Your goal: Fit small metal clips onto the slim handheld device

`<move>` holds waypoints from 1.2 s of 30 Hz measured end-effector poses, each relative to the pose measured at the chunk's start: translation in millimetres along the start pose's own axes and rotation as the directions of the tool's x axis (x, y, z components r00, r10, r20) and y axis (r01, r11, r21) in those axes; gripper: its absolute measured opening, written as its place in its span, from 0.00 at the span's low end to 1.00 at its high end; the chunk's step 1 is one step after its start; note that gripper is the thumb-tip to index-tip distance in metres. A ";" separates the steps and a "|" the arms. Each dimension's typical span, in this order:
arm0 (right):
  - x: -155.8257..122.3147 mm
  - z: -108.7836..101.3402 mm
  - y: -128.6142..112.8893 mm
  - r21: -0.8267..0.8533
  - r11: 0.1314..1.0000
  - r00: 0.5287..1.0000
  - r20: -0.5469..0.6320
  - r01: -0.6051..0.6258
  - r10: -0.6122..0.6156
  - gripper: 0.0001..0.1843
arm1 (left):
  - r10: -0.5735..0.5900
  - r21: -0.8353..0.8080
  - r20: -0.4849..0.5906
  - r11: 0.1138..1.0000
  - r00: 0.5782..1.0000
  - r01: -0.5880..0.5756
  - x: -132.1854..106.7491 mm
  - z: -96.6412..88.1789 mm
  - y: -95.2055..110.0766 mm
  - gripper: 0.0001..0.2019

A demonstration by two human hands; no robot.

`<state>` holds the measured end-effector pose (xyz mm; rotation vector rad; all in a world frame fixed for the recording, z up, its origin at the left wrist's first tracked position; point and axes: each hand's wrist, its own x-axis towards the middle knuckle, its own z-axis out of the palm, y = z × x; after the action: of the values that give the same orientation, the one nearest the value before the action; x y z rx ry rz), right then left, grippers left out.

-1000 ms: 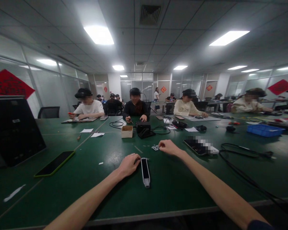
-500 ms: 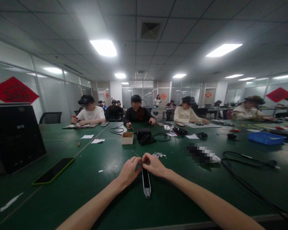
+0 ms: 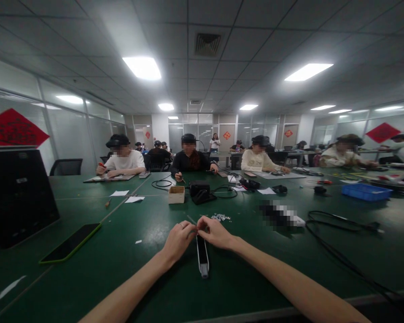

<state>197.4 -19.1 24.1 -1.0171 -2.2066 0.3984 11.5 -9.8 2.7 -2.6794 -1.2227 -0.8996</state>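
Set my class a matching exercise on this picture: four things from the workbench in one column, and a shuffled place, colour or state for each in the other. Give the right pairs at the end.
Column one
1. Slim white-edged item
2. Phone
3. Small grey pieces
4. Shallow tray

Column two
A. Lying flat, dark screen up, with a yellow-green edge
B. Blue, over on the right
C. Its far end hidden at the left hand and the right hand
D. Loosely scattered just beyond the right hand

Right pairs
1-C, 2-A, 3-D, 4-B
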 end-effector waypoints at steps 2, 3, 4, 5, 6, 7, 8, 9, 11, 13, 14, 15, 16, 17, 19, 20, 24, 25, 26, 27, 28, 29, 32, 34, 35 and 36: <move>0.3 -4.0 7.8 -0.137 0.991 1.000 0.000 0.008 -0.008 0.09 | -0.036 -0.051 -0.002 0.998 0.999 0.036 0.9 -0.3 -2.5 0.06; 0.3 -7.1 14.2 -0.231 0.973 1.000 -0.006 -0.009 0.008 0.12 | -0.055 -0.080 -0.007 0.995 0.998 0.054 1.4 -0.3 -4.3 0.06; -0.1 -11.2 22.4 -0.333 0.942 0.999 -0.019 -0.048 0.044 0.16 | -0.067 -0.105 -0.013 0.992 0.998 0.065 2.0 -0.3 -6.5 0.06; -0.9 -16.3 32.2 -0.432 0.895 0.994 -0.044 -0.110 0.101 0.20 | -0.071 -0.127 -0.016 0.990 0.997 0.068 2.5 -0.3 -9.0 0.05; -2.3 -22.1 43.4 -0.517 0.833 0.980 -0.079 -0.196 0.182 0.23 | -0.072 -0.144 -0.015 0.987 0.997 0.069 2.9 -0.3 -11.6 0.05; -4.4 -28.7 55.7 -0.581 0.759 0.954 -0.126 -0.294 0.273 0.27 | -0.072 -0.156 -0.013 0.985 0.997 0.069 3.2 -0.2 -14.2 0.05; -7.2 -35.8 68.8 -0.621 0.678 0.914 -0.183 -0.393 0.362 0.29 | -0.070 -0.165 -0.012 0.984 0.997 0.067 3.4 0.0 -16.7 0.05; -10.5 -43.3 82.2 -0.640 0.592 0.861 -0.246 -0.489 0.445 0.31 | -0.069 -0.173 -0.012 0.983 0.998 0.065 3.5 0.1 -18.9 0.05; -18.3 -58.3 108.1 -0.645 0.421 0.737 -0.353 -0.638 0.576 0.35 | -0.064 -0.184 -0.010 0.981 0.998 0.061 3.6 0.3 -21.8 0.06; -26.7 -72.0 130.6 -0.644 0.317 0.661 -0.405 -0.697 0.631 0.37 | -0.063 -0.191 0.012 0.979 0.998 0.064 3.5 0.0 -22.6 0.07; -30.6 -77.7 139.9 -0.643 0.280 0.635 -0.421 -0.713 0.648 0.38 | -0.065 -0.192 0.028 0.979 0.998 0.069 3.5 -0.4 -22.4 0.08; -34.1 -82.4 147.7 -0.641 0.252 0.611 -0.428 -0.724 0.666 0.38 | -0.067 -0.190 0.045 0.979 0.997 0.074 3.4 -0.9 -21.8 0.08; -37.0 -86.0 154.0 -0.637 0.231 0.587 -0.428 -0.736 0.687 0.38 | -0.071 -0.187 0.061 0.979 0.996 0.082 3.4 -1.5 -21.2 0.08; -39.2 -88.3 158.9 -0.631 0.214 0.563 -0.425 -0.746 0.709 0.39 | -0.076 -0.185 0.075 0.979 0.994 0.089 3.3 -2.1 -20.6 0.08; -41.4 -89.8 164.8 -0.623 0.190 0.531 -0.422 -0.758 0.735 0.39 | -0.090 -0.186 0.096 0.977 0.991 0.107 3.1 -3.1 -19.8 0.09; -41.5 -89.3 166.0 -0.624 0.181 0.528 -0.430 -0.760 0.732 0.40 | -0.097 -0.187 0.105 0.976 0.990 0.115 2.9 -3.6 -19.5 0.09; -39.1 -85.5 164.1 -0.622 0.143 0.518 -0.478 -0.770 0.710 0.40 | -0.098 -0.188 0.111 0.975 0.989 0.118 2.8 -5.2 -18.7 0.10; -38.5 -85.2 163.0 -0.613 0.130 0.497 -0.478 -0.779 0.724 0.41 | -0.095 -0.187 0.110 0.976 0.989 0.114 3.0 -5.8 -18.1 0.09; -38.1 -85.4 162.1 -0.602 0.115 0.470 -0.475 -0.790 0.743 0.42 | -0.094 -0.186 0.110 0.976 0.989 0.113 3.2 -6.4 -17.4 0.09; -38.0 -85.9 161.5 -0.591 0.097 0.441 -0.472 -0.801 0.763 0.42 | -0.095 -0.185 0.112 0.976 0.989 0.114 3.4 -7.0 -16.7 0.09; -38.2 -86.8 161.2 -0.582 0.080 0.414 -0.469 -0.809 0.780 0.43 | -0.097 -0.183 0.116 0.976 0.989 0.117 3.5 -7.5 -16.1 0.09; -38.5 -87.7 161.1 -0.576 0.063 0.390 -0.467 -0.815 0.794 0.43 | -0.098 -0.180 0.119 0.976 0.988 0.119 3.6 -7.9 -15.7 0.10; -39.9 -90.0 161.6 -0.570 0.031 0.355 -0.468 -0.821 0.809 0.43 | -0.097 -0.174 0.124 0.978 0.988 0.118 3.5 -7.5 -16.4 0.10; -40.5 -90.6 161.2 -0.568 0.028 0.352 -0.470 -0.822 0.810 0.44 | -0.094 -0.172 0.119 0.979 0.988 0.114 3.4 -6.4 -18.0 0.10; -40.7 -90.5 160.6 -0.566 0.031 0.353 -0.468 -0.824 0.810 0.44 | -0.093 -0.171 0.118 0.979 0.989 0.113 3.4 -5.9 -18.6 0.10; -40.7 -90.3 159.7 -0.564 0.037 0.355 -0.466 -0.825 0.810 0.44 | -0.094 -0.170 0.117 0.979 0.989 0.113 3.6 -5.6 -18.9 0.09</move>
<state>367.2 53.6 -10.6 -2.8001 -1.3938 -0.1299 -2.7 3.9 5.9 -2.8594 -1.3784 -0.9274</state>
